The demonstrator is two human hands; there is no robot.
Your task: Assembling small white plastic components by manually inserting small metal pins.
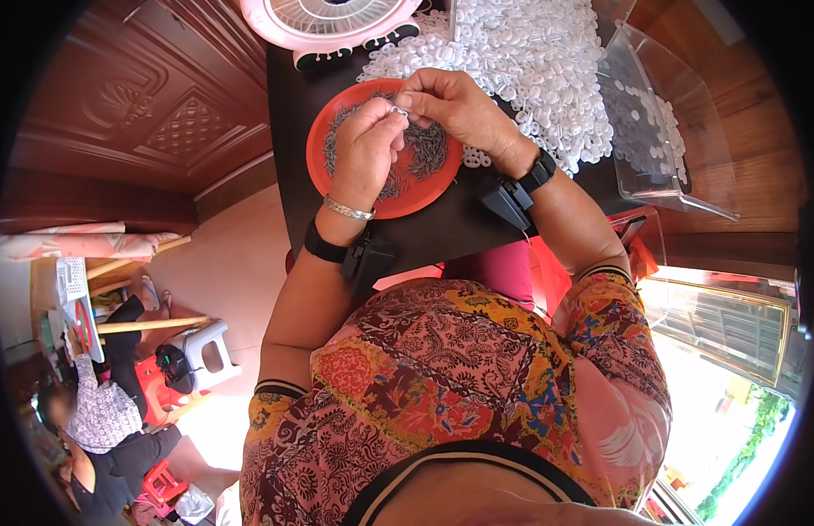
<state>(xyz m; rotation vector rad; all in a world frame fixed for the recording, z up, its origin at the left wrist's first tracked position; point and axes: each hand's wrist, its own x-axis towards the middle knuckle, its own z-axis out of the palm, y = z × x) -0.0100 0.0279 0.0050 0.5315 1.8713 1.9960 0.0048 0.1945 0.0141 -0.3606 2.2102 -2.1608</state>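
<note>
Over a round orange-red plate (317, 158) that holds many small grey screw-like pieces (429, 149), both my hands meet fingertip to fingertip. Thumb and forefinger of my left hand (363, 149) pinch a small white plastic piece (398, 111). My right hand (464, 107) is closed in a pinch right beside that piece; whatever is between its fingertips is too small to make out. To the right of the plate spreads a big heap of like white plastic pieces (547, 74), oval with holes.
A pink fan (289, 35) stands at the table's far left edge. At the right, a clear plastic bin (644, 180) holds more white pieces. The dark table (289, 105) carries all this. Down at the left, people sit near a grey stool (210, 355) and a red stool (164, 482).
</note>
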